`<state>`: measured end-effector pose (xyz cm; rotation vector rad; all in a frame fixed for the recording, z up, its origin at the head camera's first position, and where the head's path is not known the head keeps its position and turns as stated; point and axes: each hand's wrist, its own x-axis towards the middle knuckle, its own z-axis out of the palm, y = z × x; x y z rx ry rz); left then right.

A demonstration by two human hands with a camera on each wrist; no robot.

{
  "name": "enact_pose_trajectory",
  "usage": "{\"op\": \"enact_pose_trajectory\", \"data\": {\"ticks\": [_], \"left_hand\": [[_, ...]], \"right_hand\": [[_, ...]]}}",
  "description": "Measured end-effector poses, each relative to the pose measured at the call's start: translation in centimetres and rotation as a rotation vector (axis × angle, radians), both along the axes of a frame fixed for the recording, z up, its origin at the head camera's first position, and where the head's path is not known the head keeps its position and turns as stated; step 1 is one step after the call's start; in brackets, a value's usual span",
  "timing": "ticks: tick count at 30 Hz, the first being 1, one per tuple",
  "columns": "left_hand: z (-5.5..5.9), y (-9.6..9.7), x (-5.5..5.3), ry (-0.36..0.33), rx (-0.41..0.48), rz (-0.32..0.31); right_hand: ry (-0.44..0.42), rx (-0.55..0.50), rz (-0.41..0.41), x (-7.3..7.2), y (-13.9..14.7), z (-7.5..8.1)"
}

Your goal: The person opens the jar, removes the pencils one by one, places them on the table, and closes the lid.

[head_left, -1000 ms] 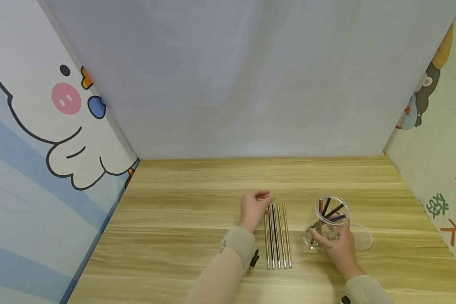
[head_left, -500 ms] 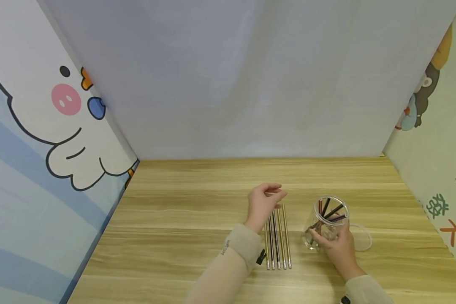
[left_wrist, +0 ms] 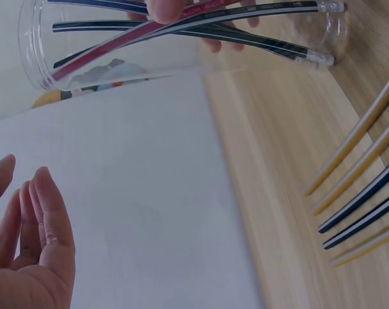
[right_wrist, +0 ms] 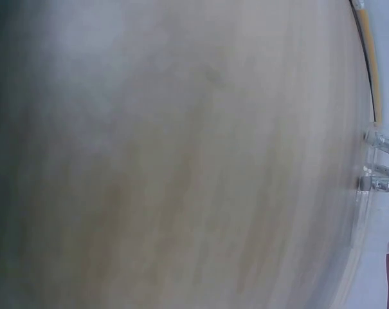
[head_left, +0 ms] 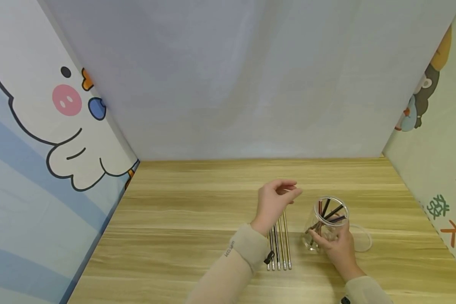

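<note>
My left hand point(head_left: 271, 204) is held over the far ends of a row of pencils point(head_left: 286, 242), its fingers loosely bent and a gap between thumb and fingertips. Nothing is in that hand point(left_wrist: 40, 251) in the left wrist view. Several gold and dark pencils lie side by side, silver ends toward me. To their right, my right hand point(head_left: 339, 251) grips a clear jar point(head_left: 328, 230) around its side. Inside the jar, dark pencils point(left_wrist: 265, 42) and a red pencil point(left_wrist: 104, 55) lean crossed. The right wrist view catches only pencil ends point(right_wrist: 382, 183) in the jar at its edge.
A clear round lid point(head_left: 370, 241) lies on the wooden table point(head_left: 182, 236) just right of the jar. A pale wall point(head_left: 228, 93) closes off the back, and printed panels point(head_left: 30, 139) stand at both sides.
My left hand has moved right and slightly away from me across the far ends of the pencil row, its fingers empty throughout. The right hand and the jar have stayed in place.
</note>
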<state>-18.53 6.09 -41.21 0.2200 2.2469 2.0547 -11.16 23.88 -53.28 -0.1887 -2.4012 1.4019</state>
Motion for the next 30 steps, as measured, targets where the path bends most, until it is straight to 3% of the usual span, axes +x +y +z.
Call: {"op": "enact_pose_trajectory", "data": {"ticks": [10, 16, 23, 30], "left_hand": [[1.4, 1.1, 1.1, 0.061, -0.020, -0.061], [1.7, 1.7, 1.5, 0.094, -0.022, -0.093], [1.9, 2.4, 2.1, 0.090, -0.018, -0.134], [2.2, 3.0, 2.8, 0.137, -0.097, -0.215]], "right_hand": [[-0.023, 0.009, -0.015, -0.2, 0.0, -0.1], [-0.046, -0.011, -0.001, -0.3, 0.2, -0.3], [-0.078, 0.001, -0.041, -0.1, 0.0, 0.0], [-0.093, -0.024, -0.019, 0.1, 0.0, 0.3]]}}
